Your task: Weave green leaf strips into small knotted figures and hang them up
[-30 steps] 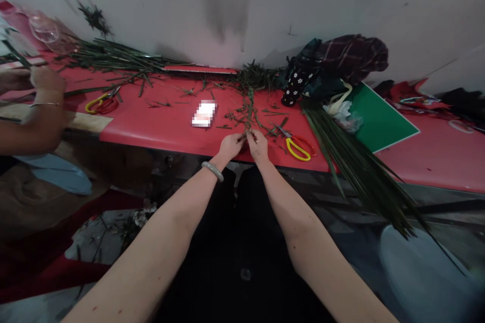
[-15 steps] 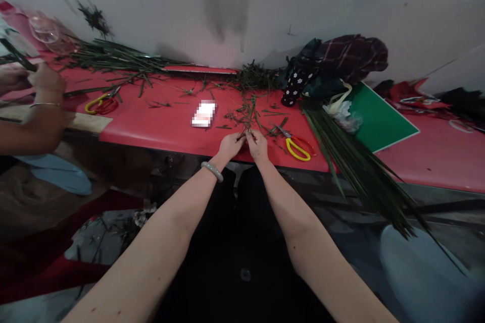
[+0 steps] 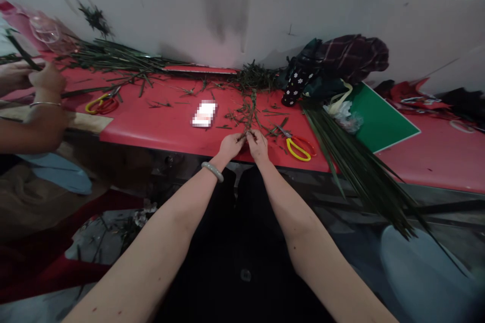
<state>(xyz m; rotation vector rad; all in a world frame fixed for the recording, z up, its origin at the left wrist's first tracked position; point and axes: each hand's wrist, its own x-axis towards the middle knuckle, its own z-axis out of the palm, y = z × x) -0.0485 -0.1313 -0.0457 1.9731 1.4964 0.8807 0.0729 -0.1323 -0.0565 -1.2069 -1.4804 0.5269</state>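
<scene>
At the table's front edge, my left hand (image 3: 231,146) and my right hand (image 3: 259,145) meet, their fingertips pinching narrow green leaf strips (image 3: 249,118). The strips point away from me over the red tabletop (image 3: 162,126); their ends between my fingers are partly hidden. A grey bangle (image 3: 212,171) circles my left wrist. Just right of my right hand lies a pair of scissors (image 3: 298,149) with yellow and red handles. Leaf scraps (image 3: 233,117) are scattered around the strips, and a blurred-out phone-like object (image 3: 204,113) rests beyond my left hand.
Long leaves (image 3: 356,171) overhang the edge at right, beside a green board (image 3: 386,121) and a floral-patterned item (image 3: 296,87). A leaf pile (image 3: 113,55) lies at back left. There a co-worker's hands (image 3: 47,78) hold a leaf, near other scissors (image 3: 102,103).
The far end of the leaf strips has shifted slightly, while my hands stay in nearly the same place. At left, the co-worker's hands and leaf have moved a little.
</scene>
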